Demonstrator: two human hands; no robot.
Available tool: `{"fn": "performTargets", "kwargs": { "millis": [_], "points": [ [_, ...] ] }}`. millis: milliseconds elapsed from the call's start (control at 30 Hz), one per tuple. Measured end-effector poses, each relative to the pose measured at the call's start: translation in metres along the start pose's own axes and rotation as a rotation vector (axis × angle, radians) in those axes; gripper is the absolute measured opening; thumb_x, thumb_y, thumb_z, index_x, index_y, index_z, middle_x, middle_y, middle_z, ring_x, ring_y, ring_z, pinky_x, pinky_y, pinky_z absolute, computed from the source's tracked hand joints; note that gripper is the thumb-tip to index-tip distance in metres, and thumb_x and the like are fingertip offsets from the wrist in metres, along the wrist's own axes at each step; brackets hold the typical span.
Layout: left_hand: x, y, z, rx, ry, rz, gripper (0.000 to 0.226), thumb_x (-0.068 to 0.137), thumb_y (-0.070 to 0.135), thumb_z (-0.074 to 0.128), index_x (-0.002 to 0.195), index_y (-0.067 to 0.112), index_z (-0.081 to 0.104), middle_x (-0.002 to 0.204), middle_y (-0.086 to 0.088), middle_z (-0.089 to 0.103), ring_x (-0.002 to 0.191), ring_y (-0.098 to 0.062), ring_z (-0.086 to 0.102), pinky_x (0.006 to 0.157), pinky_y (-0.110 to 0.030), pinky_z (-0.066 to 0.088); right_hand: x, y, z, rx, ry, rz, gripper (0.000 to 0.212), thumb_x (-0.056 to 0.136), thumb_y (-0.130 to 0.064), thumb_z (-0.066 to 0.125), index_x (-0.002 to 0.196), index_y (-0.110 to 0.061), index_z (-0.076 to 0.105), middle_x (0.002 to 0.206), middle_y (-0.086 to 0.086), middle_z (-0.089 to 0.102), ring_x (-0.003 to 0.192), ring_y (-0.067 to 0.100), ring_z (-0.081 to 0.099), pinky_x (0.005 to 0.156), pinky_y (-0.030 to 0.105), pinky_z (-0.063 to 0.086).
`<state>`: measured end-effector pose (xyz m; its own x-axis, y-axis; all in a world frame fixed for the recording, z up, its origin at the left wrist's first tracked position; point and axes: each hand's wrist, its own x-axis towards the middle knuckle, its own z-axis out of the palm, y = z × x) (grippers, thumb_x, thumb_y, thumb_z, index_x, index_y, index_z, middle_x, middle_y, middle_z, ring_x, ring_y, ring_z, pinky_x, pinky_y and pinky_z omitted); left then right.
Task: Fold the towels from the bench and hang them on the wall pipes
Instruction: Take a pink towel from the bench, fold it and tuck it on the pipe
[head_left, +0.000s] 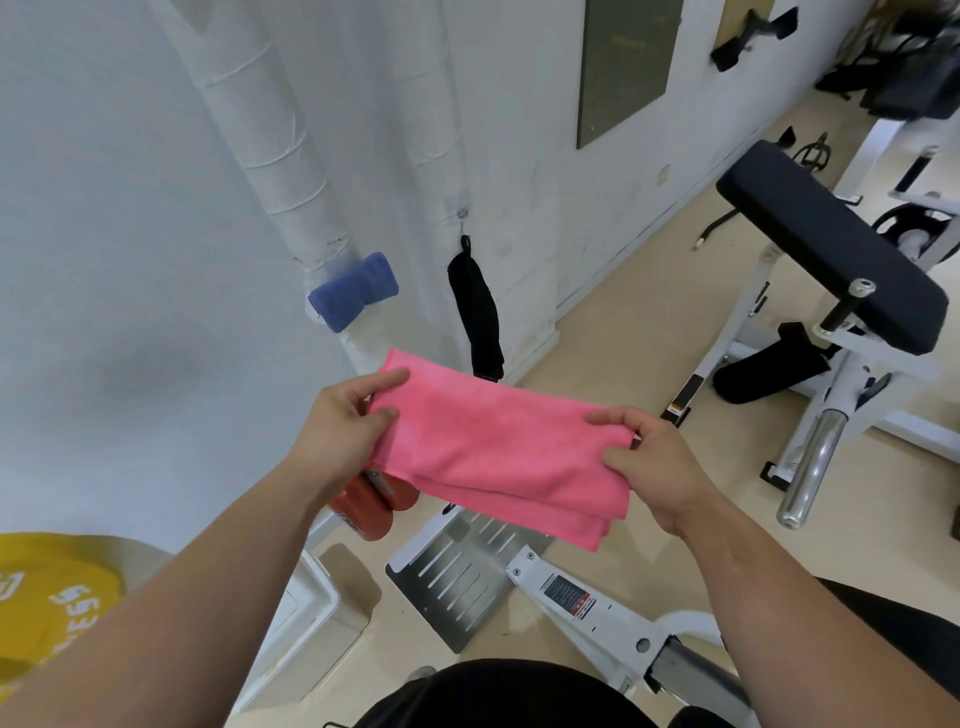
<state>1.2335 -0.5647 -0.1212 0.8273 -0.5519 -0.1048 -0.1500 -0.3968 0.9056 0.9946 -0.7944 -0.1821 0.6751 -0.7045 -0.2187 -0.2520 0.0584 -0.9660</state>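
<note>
Hands: left hand (337, 431) and right hand (649, 457) pinch the folded pink towel (493, 447) at both short ends.
Axis: long side runs hand to hand.
Pipe: wrapped wall pipe (291, 171) beyond the towel, nearer the left hand.

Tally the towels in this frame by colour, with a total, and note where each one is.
Pink towel: 1, folded, held at its ends by the left hand and right hand.
Blue towel: 1, folded, draped on the wall pipe.
Total: 2 towels. The black item hanging from a wall hook looks like a strap, so it is not counted.
</note>
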Motion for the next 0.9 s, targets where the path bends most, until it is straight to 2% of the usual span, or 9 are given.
{"fn": "performTargets", "kwargs": {
  "millis": [167, 200, 233, 267, 433, 600, 733, 833, 900],
  "points": [
    [-0.029, 0.008, 0.029, 0.091, -0.132, 0.042, 0.057, 0.096, 0.002, 0.054, 0.123, 0.052, 0.066, 0.078, 0.011, 0.049, 0.059, -0.020, 0.051, 0.062, -0.033, 0.044, -0.008, -0.026, 0.024, -0.250, 0.040, -0.117, 0.060, 0.072, 0.011, 0.060, 0.121, -0.023, 0.069, 0.112, -0.007, 0.050, 0.100, 0.003, 0.055, 0.094, 0.024, 0.047],
    [-0.036, 0.013, 0.036, 0.117, -0.140, 0.077, 0.059, 0.096, 0.000, 0.054, 0.125, 0.050, 0.064, 0.072, 0.018, 0.038, 0.051, -0.013, 0.049, 0.060, -0.029, 0.044, -0.011, -0.032, 0.030, -0.249, 0.018, -0.132, 0.062, 0.071, 0.010, 0.061, 0.123, -0.022, 0.068, 0.112, -0.009, 0.049, 0.100, -0.001, 0.054, 0.095, 0.023, 0.047],
    [-0.044, 0.017, 0.042, 0.151, -0.150, 0.120, 0.059, 0.095, -0.002, 0.053, 0.128, 0.048, 0.061, 0.104, 0.021, 0.037, 0.046, -0.003, 0.049, 0.058, -0.019, 0.043, -0.014, -0.038, 0.037, -0.240, -0.008, -0.149, 0.063, 0.071, 0.010, 0.061, 0.125, -0.022, 0.067, 0.112, -0.010, 0.048, 0.100, -0.002, 0.054, 0.095, 0.023, 0.048],
    [-0.050, 0.021, 0.049, 0.173, -0.164, 0.163, 0.059, 0.095, -0.003, 0.053, 0.130, 0.045, 0.058, 0.077, 0.005, 0.067, 0.046, 0.004, 0.054, 0.057, -0.011, 0.042, -0.016, -0.044, 0.042, -0.229, -0.029, -0.165, 0.063, 0.072, 0.009, 0.062, 0.125, -0.023, 0.067, 0.112, -0.010, 0.048, 0.100, -0.003, 0.054, 0.095, 0.024, 0.049],
    [-0.067, 0.039, 0.070, 0.189, -0.204, 0.355, 0.057, 0.097, 0.004, 0.060, 0.121, 0.055, 0.056, 0.114, 0.044, 0.062, 0.114, 0.016, 0.058, 0.098, -0.005, 0.041, -0.023, -0.065, 0.058, -0.181, -0.056, -0.210, 0.061, 0.074, 0.006, 0.061, 0.118, -0.036, 0.065, 0.114, -0.008, 0.051, 0.099, -0.003, 0.055, 0.089, 0.015, 0.045],
    [-0.069, 0.046, 0.082, 0.070, -0.167, 0.316, 0.039, 0.096, 0.018, 0.068, 0.127, 0.040, 0.067, 0.097, 0.010, 0.077, 0.088, -0.007, 0.073, 0.082, -0.027, 0.059, -0.029, -0.076, 0.064, -0.095, -0.078, -0.224, 0.058, 0.076, -0.004, 0.055, 0.121, -0.039, 0.066, 0.120, -0.009, 0.054, 0.109, 0.008, 0.062, 0.095, 0.037, 0.056],
    [-0.067, 0.051, 0.086, 0.051, -0.115, 0.289, 0.049, 0.080, 0.029, 0.085, 0.124, 0.040, 0.068, 0.098, 0.019, 0.075, 0.092, 0.002, 0.071, 0.087, -0.026, 0.058, -0.029, -0.077, 0.063, 0.098, -0.147, -0.124, 0.055, 0.078, -0.022, 0.054, 0.124, -0.051, 0.060, 0.127, 0.002, 0.064, 0.113, 0.016, 0.067, 0.101, 0.045, 0.055],
    [-0.067, 0.053, 0.089, 0.041, -0.025, 0.285, 0.054, 0.078, 0.022, 0.086, 0.108, 0.060, 0.063, 0.092, 0.026, 0.073, 0.090, 0.005, 0.071, 0.084, -0.017, 0.057, -0.031, -0.080, 0.061, 0.192, -0.216, -0.130, 0.051, 0.097, -0.005, 0.050, 0.140, -0.033, 0.051, 0.096, -0.016, 0.073, 0.101, 0.007, 0.070, 0.101, 0.039, 0.055],
    [-0.065, 0.053, 0.092, 0.004, 0.022, 0.248, 0.055, 0.083, 0.014, 0.079, 0.094, 0.067, 0.066, 0.087, 0.027, 0.075, 0.086, -0.001, 0.072, 0.081, -0.021, 0.059, -0.035, -0.083, 0.059, 0.214, -0.264, -0.140, 0.048, 0.102, -0.004, 0.050, 0.144, -0.027, 0.048, 0.096, -0.017, 0.072, 0.105, 0.008, 0.070, 0.103, 0.037, 0.054]
  ]
}}
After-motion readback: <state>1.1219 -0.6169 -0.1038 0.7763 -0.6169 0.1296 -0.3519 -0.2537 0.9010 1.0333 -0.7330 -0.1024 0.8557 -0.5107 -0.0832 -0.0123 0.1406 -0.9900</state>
